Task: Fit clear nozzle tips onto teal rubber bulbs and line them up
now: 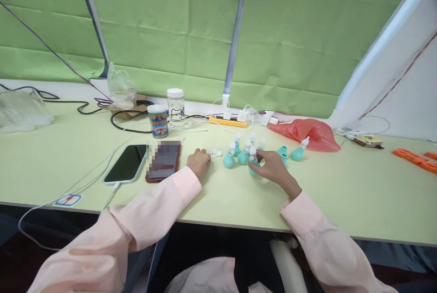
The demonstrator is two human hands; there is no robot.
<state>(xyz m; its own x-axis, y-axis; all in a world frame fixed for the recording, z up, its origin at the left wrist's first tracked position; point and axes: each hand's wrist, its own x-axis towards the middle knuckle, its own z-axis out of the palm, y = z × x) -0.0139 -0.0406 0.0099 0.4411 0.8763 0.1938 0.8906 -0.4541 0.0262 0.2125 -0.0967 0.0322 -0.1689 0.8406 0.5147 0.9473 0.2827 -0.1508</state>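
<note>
My right hand (273, 166) pinches a teal squeeze bulb with a white nozzle (252, 152), which looks like a nasal aspirator, upright at the table top. Just left of and behind it stand several more teal bulbs with white nozzles (229, 161). To the right of these are teal bulbs without nozzles (282, 150) and another bulb with a nozzle (297, 153). My left hand (199, 163) rests on the table with fingers curled together, beside loose white nozzles (215, 152). Whatever its fingertips hold is hidden.
Two phones (126, 163) lie left of my left hand. Behind them stand a paper cup (158, 122) and a clear jar (175, 110). A yellow power strip (228, 121) and a red plastic bag (309, 133) lie along the back; orange pieces (416, 160) lie at far right.
</note>
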